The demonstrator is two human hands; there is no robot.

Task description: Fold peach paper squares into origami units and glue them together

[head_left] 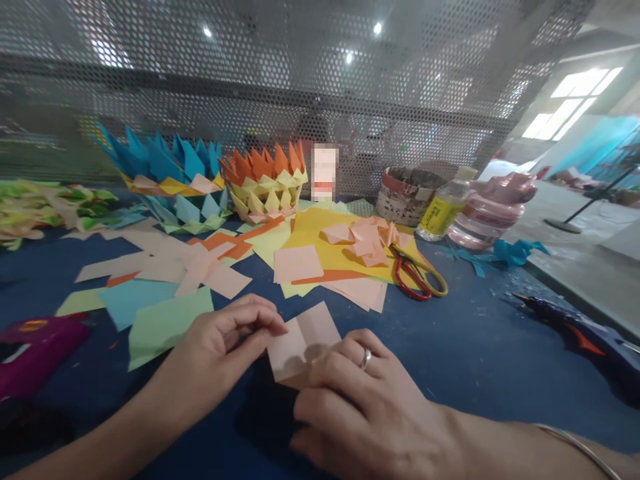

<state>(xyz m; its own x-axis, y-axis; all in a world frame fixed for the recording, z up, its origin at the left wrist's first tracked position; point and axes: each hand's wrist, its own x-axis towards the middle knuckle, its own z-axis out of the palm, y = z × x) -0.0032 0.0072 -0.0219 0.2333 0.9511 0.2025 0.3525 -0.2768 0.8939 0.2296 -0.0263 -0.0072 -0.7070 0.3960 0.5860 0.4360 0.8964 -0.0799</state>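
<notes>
Between my two hands is a small pale pink paper square point(300, 343) with a crease down its middle. My left hand point(233, 343) pinches its left edge between thumb and fingertips. My right hand point(357, 397), with a ring on one finger, grips the lower right side, and its fingers hide that part of the paper. Just beyond lie a flat pink paper piece point(299, 264) and several folded pink pieces point(367, 241) on a yellow sheet point(313, 227). Scissors point(417, 273) with red and yellow handles rest at that sheet's right edge.
Blue and orange pointed paper crowns point(183, 163) point(265, 177) stand at the back before a perforated metal panel point(280, 60). A round basket point(407, 197), a yellow-labelled bottle point(443, 210) and a pink bottle point(487, 217) stand right. A glue gun point(580, 333) lies far right; a magenta object point(47, 353) sits left.
</notes>
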